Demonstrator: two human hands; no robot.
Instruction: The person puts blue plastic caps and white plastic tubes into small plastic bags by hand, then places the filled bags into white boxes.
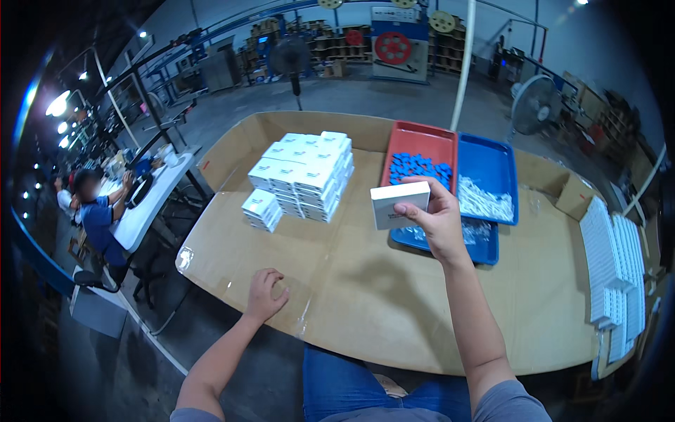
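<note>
Behind the raised right hand [439, 224], a red tray [422, 141] holds blue pieces [418, 169] and a blue tray [492, 165] holds white pieces [485, 200]. The right hand pinches a small white box [399, 204] by its edge, above the table [365, 295]. The left hand [265, 294] rests loosely curled, holding nothing, at the table's near edge.

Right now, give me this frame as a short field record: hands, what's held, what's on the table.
right hand: raised over the table, holding a small white cardboard box
left hand: resting on the cardboard-covered table, holding nothing
stack: white boxes at far left
trays: red plastic tray with blue parts; blue plastic trays with white parts
right edge: rows of flat white boxes
</note>
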